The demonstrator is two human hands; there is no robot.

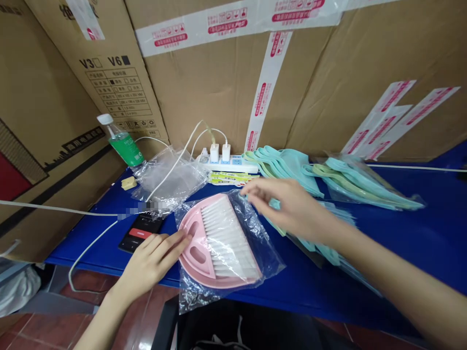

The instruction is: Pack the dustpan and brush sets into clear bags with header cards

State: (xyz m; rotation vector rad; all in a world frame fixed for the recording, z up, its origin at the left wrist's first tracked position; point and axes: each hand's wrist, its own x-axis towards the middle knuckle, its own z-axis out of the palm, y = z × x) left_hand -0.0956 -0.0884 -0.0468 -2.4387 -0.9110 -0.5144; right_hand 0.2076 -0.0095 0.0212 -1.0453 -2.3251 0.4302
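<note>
A pink dustpan (184,265) lies flat at the table's front edge inside a clear plastic bag (268,257). Nested in it is a small pink brush with white bristles (228,238). The fingers of my left hand (155,253) are stretched over the dustpan's left side, touching it through the plastic; the thumb is hidden. Above the bag's upper right edge hovers my right hand (288,204), slightly blurred, its fingers bent and apart with nothing visible in them. Beyond and below that hand lie light-blue and green dustpan-like pieces (288,165), partly covered by my arm.
A power strip (233,167) with white chargers stands against cardboard boxes (226,87). Left are a green-labelled bottle (126,146), crumpled clear plastic (171,175) and a phone (127,240). White cables (91,213) cross there. More bagged blue-green pieces (361,187) lie right.
</note>
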